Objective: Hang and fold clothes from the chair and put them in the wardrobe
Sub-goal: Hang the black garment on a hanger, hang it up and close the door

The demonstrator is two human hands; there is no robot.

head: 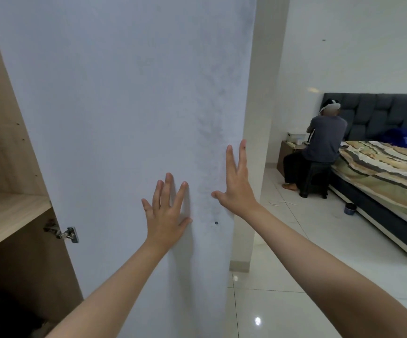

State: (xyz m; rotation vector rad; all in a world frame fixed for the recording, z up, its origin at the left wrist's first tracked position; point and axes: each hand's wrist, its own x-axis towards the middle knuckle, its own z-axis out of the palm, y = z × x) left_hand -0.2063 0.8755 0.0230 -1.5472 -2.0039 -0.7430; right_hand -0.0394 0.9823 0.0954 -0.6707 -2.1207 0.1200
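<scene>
Left hand: my left hand (167, 211) lies flat on the inner face of the door (114, 118), fingers spread wide, holding nothing.
Right hand: my right hand (236, 184) is splayed open near the door's free edge, palm to the panel, nothing held.
Wardrobe: the wardrobe (5, 152) stands open at my left, with a wooden shelf (7, 215) and a hinge (63, 234) showing.
Clothes: I see no clothes or chair from here.
Background: a person (322, 147) sits on a stool (316, 179) beside the bed (387, 172).
</scene>
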